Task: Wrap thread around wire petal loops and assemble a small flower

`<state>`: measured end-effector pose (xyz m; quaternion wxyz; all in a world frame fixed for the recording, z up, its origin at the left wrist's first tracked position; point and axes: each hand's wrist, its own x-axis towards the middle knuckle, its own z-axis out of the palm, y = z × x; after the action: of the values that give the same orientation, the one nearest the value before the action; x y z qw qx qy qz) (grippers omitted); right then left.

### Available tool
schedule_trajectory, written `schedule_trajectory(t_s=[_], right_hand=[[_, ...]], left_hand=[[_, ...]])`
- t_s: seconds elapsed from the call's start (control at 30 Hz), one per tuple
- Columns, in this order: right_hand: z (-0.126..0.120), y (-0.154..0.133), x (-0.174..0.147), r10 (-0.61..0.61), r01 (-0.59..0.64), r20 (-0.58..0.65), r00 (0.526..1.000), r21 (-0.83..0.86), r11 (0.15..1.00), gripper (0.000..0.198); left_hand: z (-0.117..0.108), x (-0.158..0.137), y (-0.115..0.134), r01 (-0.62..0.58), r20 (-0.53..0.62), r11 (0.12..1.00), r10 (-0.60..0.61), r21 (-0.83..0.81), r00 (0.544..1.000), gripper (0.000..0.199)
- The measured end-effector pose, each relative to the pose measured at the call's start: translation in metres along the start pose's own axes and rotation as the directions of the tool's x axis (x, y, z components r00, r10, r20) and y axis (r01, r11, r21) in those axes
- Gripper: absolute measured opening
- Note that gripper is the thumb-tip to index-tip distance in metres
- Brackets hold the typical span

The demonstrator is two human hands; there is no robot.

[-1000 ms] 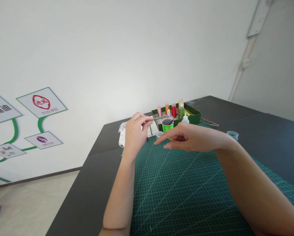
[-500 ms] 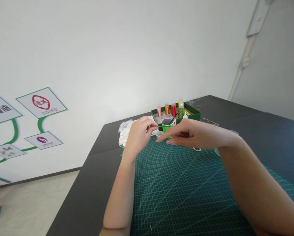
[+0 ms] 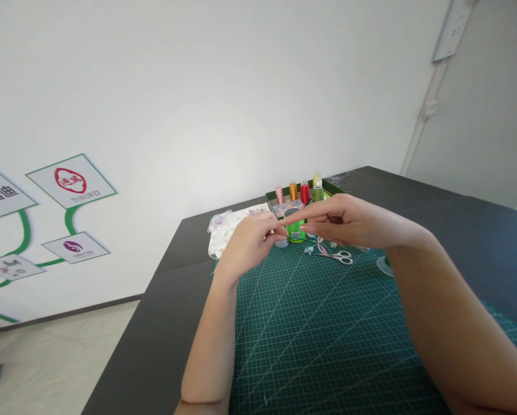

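Office-like craft room: wall logos (image 3: pixel 71 180), cutting mat (image 3: pixel 310 323)

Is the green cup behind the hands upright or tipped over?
Upright: the green cup shows its dark opening on top and its side below, though the right hand hides part of it.

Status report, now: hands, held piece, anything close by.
Left hand pinching thin green stem. Right hand alongside, grip unclear. Stem extends rightward, near green cup. Scissors close by on mat.
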<state>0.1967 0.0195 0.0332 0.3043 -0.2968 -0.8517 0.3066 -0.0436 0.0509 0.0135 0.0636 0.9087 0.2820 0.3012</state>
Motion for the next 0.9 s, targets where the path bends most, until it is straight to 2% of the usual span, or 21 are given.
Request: schedule_trajectory(t_s=[0.4,0.9], right_hand=[[-0.008,0.014,0.001,0.078,-0.072,-0.092,0.993,0.062,0.995,0.04],[-0.012,0.027,0.005,0.096,-0.089,-0.108,0.989,0.067,0.994,0.039]], left_hand=[[-0.004,-0.001,0.008,-0.062,0.043,0.992,0.067,-0.109,0.997,0.016],[-0.007,-0.002,0.014,-0.032,-0.088,0.983,0.017,-0.181,0.996,0.011]])
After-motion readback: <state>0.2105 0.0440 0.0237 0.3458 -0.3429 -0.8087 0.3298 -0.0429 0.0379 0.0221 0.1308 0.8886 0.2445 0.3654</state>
